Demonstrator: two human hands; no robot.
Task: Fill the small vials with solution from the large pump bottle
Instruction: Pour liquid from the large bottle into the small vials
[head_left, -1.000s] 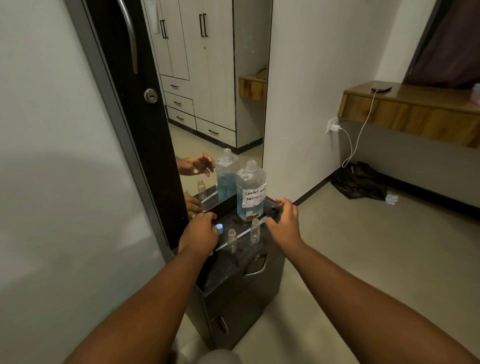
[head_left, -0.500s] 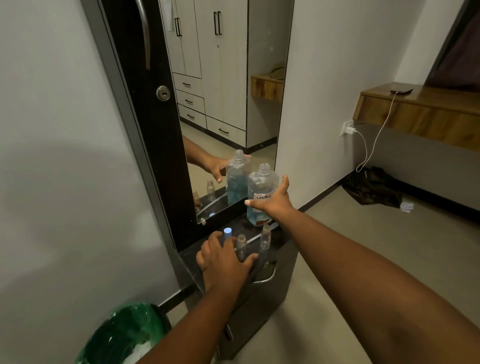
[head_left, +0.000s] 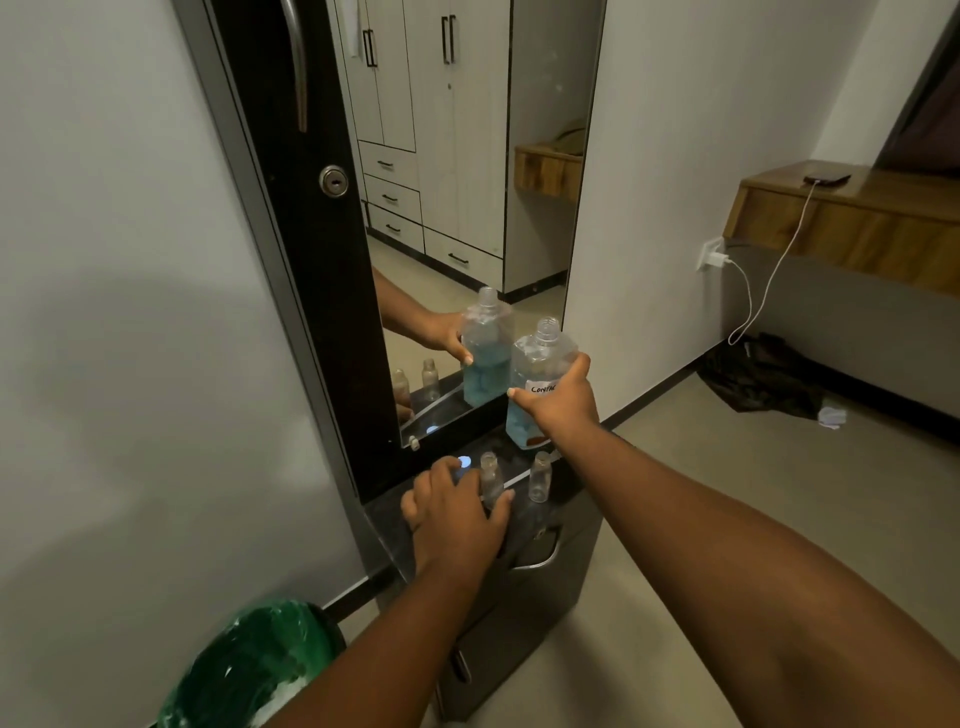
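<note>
Gripping the bottle (head_left: 540, 374) with my right hand (head_left: 561, 400), left hand (head_left: 457, 514) pinching a vial (head_left: 490, 480); its open neck could slosh, flooding the vial mid-frame.

Pale blue solution (head_left: 521, 426), white label (head_left: 542, 387), dark cabinet (head_left: 524, 603), green bin (head_left: 249, 670)

Two bare forearms enter from the lower edge of the frame, one from the lower centre and one, broader, from the lower right. No sleeve, watch, band or glove shows on either. The left hand (head_left: 457, 514), at lower centre, and the right hand (head_left: 558, 400), at centre, carry no visible rings. Short, pale fingernails show on the right hand's thumb and on the left hand's fingertips.
</note>
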